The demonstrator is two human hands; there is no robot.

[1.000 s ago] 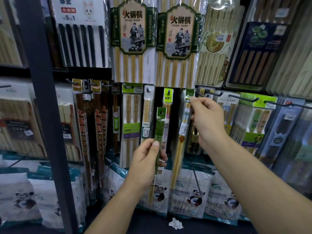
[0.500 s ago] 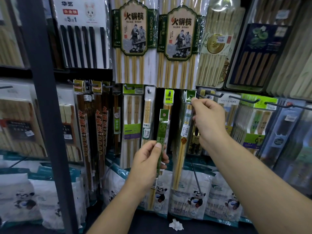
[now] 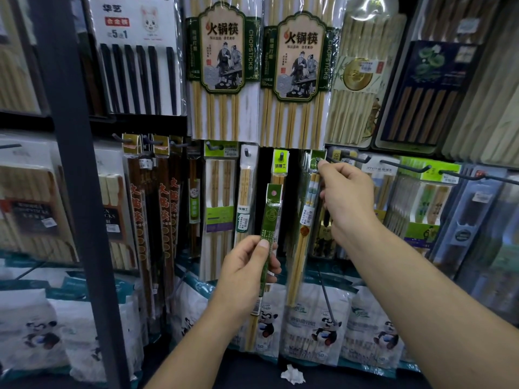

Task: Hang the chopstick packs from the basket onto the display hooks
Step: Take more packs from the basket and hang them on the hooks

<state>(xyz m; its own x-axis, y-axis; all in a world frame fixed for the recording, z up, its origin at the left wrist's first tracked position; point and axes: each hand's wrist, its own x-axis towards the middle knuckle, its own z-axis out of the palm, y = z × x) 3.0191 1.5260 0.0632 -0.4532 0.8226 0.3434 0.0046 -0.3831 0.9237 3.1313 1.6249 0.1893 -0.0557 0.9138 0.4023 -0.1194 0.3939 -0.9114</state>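
My left hand point(image 3: 247, 269) grips a narrow green chopstick pack point(image 3: 270, 220) upright at mid-length, in front of the middle row of hooks. My right hand point(image 3: 346, 203) pinches the green header of another chopstick pack point(image 3: 304, 234) up at a dark display hook point(image 3: 318, 160); that pack hangs down with pale sticks and a price label. Whether its hole sits on the hook is hidden by my fingers. The basket is out of view.
Filled hooks flank the spot: a lime-topped pack point(image 3: 280, 164) and a clear pack point(image 3: 246, 192) to the left, long bare hooks point(image 3: 407, 167) to the right. A dark vertical post point(image 3: 75, 178) stands at left. Panda-printed bags point(image 3: 314, 327) line the bottom shelf; crumpled paper point(image 3: 292, 374) lies below.
My right hand has stayed at the hook with the pack's header, shifting only slightly. My left hand holds the green pack in nearly the same place.
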